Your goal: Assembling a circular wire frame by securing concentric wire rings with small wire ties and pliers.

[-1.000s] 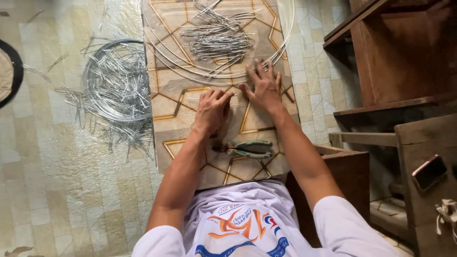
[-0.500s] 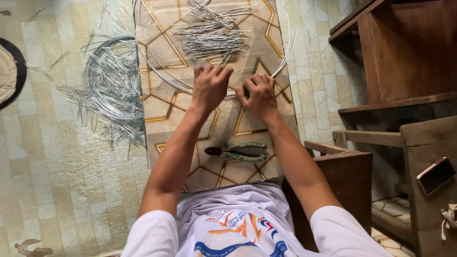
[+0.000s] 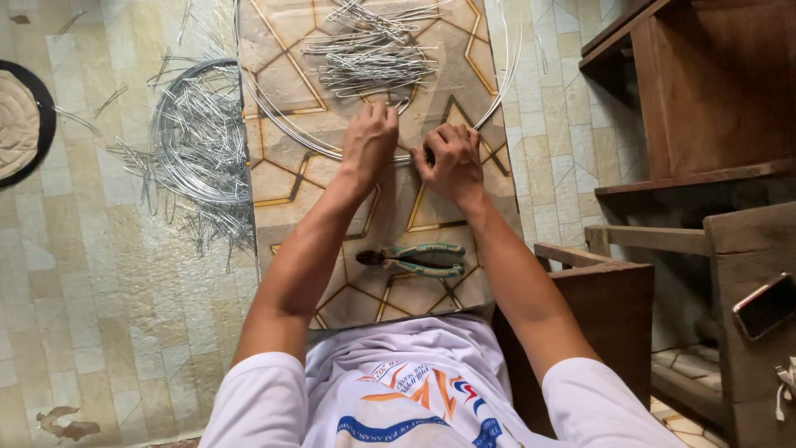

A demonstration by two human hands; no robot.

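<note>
My left hand (image 3: 371,139) and my right hand (image 3: 448,159) are side by side on a patterned brown board (image 3: 282,178), both pinching the near arc of a large wire hoop (image 3: 274,124) that lies on the board. Just beyond the hands sits a heap of bent silver wire pieces (image 3: 369,50) inside the hoop. Green-handled pliers (image 3: 414,259) lie on the board close to my body, between my forearms, touched by neither hand.
A coil of silver wire with several cut offcuts (image 3: 199,141) lies on the tiled floor to the left. A round dark-rimmed object (image 3: 21,124) is at the far left. Brown wooden furniture (image 3: 705,108) stands on the right, with a phone (image 3: 764,305) on it.
Both hands have moved away from my body, from lying flat on the board to closing on the hoop's near edge. The view has shifted slightly; the pliers have stayed put.
</note>
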